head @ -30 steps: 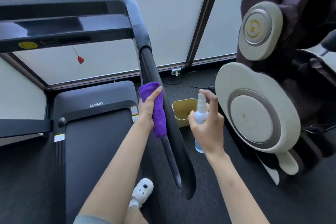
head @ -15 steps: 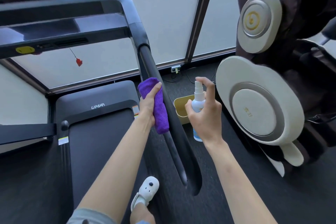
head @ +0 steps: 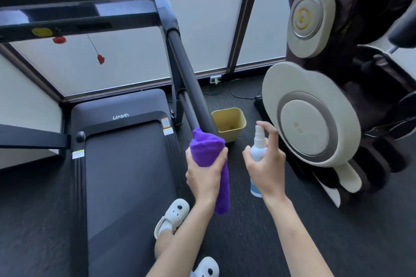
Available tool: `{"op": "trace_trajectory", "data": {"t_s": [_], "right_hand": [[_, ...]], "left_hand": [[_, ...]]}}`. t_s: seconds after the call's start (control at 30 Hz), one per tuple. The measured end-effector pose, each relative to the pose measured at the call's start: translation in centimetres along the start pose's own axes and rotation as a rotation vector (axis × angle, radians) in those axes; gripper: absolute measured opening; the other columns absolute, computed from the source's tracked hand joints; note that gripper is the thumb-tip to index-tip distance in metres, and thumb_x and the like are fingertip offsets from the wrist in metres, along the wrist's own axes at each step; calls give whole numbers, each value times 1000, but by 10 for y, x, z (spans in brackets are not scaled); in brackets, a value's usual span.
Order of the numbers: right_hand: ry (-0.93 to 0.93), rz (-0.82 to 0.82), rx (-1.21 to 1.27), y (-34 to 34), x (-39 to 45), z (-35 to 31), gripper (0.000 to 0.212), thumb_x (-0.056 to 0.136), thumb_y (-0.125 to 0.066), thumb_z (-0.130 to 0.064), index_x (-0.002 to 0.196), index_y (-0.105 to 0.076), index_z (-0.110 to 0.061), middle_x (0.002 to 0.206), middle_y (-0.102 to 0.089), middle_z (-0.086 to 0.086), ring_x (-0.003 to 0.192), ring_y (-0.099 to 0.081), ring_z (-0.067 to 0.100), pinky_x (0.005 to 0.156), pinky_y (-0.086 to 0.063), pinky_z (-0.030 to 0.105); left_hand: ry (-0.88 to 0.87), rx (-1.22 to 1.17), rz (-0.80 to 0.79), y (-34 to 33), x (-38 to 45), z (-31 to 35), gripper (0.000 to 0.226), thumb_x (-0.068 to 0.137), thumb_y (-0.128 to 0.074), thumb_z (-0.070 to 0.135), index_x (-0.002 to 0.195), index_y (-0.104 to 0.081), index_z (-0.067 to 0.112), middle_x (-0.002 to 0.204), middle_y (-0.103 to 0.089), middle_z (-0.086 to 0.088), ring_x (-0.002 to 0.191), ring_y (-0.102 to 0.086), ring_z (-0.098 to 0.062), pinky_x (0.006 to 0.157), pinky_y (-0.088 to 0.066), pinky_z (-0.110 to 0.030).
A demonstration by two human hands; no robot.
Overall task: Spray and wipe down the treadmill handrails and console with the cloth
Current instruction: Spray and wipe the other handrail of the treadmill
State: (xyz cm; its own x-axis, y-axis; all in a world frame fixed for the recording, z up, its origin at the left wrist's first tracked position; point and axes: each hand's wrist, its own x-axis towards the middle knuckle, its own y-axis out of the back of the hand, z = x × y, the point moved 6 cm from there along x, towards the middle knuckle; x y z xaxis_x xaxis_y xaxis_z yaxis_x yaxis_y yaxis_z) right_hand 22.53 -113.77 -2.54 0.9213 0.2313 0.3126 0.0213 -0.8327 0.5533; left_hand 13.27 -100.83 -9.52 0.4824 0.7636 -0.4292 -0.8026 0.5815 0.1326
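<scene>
Low in the centre of the frame, two white slippers [head: 172, 215] on the dark floor beside the treadmill belt [head: 128, 175].

Just above, left hand [head: 203, 176] clenched round the purple cloth [head: 208, 153], wrapped over the near end of the right handrail [head: 189, 83]; cloth gripped all the way round the bar, probably to wipe every side in one stroke, loose tail hanging below the fist.

To its right, right hand [head: 266, 170] grasping the spray bottle [head: 257, 148], upright, forefinger curled over the nozzle; held close beside the cloth, apparently ready to wet the bar again without putting anything down.

Further back, centre frame, a yellow bin [head: 231, 123] on the floor just behind the cloth.

Right half of the frame filled by a massage chair [head: 315, 119], near the spraying hand and likely cramping elbow room on that side.

Upper left, console [head: 74, 16] crossing the frame, a red safety clip [head: 100, 59] dangling beneath it on a cord, something for the cloth to snag on. Opposite handrail [head: 33, 139] at the left edge, well apart. Frosted window panels [head: 202, 18] beyond.
</scene>
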Motion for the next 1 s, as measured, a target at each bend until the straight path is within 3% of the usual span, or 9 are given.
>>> {"op": "trace_trajectory", "data": {"t_s": [0.13, 0.33, 0.43, 0.5, 0.63, 0.8, 0.93, 1.0], "right_hand": [[-38, -18, -10, 5, -22, 10, 56, 79, -65, -1, 121, -42, -29, 61, -44, -11, 51, -47, 20, 54, -49, 43], [-29, 1, 2, 5, -39, 6, 56, 81, -64, -1, 122, -40, -30, 63, -42, -15, 52, -46, 12, 53, -47, 32], [-14, 10, -18, 4, -64, 12, 58, 81, -65, -2, 125, -39, -29, 80, -54, -15, 60, -52, 13, 58, -48, 28], [-9, 3, -44, 4, -87, 19, 59, 82, -66, -3, 127, -39, -30, 98, -65, -5, 68, -58, 17, 62, -52, 30], [-2, -15, -72, 5, -112, 31, 59, 82, -69, -3, 127, -40, -30, 101, -69, 5, 73, -64, 20, 64, -56, 33], [28, 27, -96, 6, -104, 31, 51, 81, -65, -2, 121, -44, -25, 86, -67, 5, 63, -52, 13, 61, -45, 21], [42, 8, -113, 3, -99, 25, 56, 78, -66, 3, 121, -44, -26, 86, -65, 1, 61, -54, 16, 58, -49, 27], [69, -20, -131, 2, -97, 21, 59, 78, -66, 3, 123, -43, -27, 91, -67, 1, 64, -56, 17, 60, -50, 27]], "left_hand": [[-106, 74, 67, -2, -11, -10, 71, 61, -83, 56, 120, -49, 36, 106, -67, 11, 95, -63, -16, 81, -43, -28], [-65, -189, -31, -3, 24, 5, 57, 50, -76, 66, 100, -55, 50, 97, -67, 19, 93, -66, -9, 92, -52, -36], [-15, -236, -111, 1, 30, 0, 58, 51, -75, 69, 100, -63, 41, 96, -71, 8, 89, -68, -16, 90, -55, -44], [46, -259, -127, 17, 24, -19, 64, 53, -80, 68, 104, -67, 32, 98, -73, -1, 89, -69, -23, 88, -56, -49], [209, -388, -39, 62, 2, -74, 61, 67, -79, 53, 117, -63, 22, 112, -71, -7, 90, -69, -21, 80, -56, -33], [241, -427, -36, 70, -7, -94, 53, 79, -73, 45, 120, -61, 14, 93, -69, -2, 70, -67, -13, 52, -52, -20], [209, -425, -78, 55, -5, -80, 32, 86, -65, 41, 111, -62, 23, 97, -69, -1, 74, -66, -12, 56, -53, -19], [211, -432, -79, 51, -1, -75, 25, 86, -66, 42, 105, -63, 26, 97, -69, -2, 78, -67, -15, 68, -56, -26]]}}
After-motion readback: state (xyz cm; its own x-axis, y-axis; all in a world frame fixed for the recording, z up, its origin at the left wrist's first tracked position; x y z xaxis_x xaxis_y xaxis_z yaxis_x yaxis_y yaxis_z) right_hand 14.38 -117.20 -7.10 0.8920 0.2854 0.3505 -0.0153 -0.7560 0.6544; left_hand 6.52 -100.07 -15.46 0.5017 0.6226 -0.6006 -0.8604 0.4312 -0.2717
